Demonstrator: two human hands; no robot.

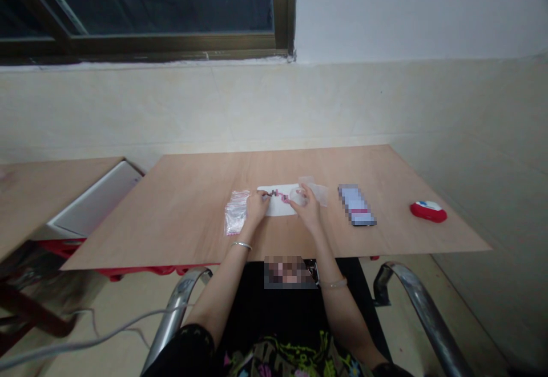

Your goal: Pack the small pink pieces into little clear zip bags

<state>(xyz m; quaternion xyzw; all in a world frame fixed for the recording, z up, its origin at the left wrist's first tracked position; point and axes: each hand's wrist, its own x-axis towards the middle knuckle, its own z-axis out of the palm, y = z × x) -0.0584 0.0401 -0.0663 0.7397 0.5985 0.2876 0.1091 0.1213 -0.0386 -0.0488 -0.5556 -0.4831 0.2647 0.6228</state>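
Observation:
Both hands rest on a wooden table over a white sheet. My left hand pinches one end of a string of small pink and dark beads that lies on the sheet. My right hand has its fingers closed at the string's other end, beside a small clear round container. What the right fingers grip is too small to make out for sure. A clear plastic bag holding pink beads lies just left of my left hand.
Another clear bag lies behind my right hand. A blurred flat packet and a red and white object lie to the right. A white tray sits at the left. Chrome chair arms flank my lap.

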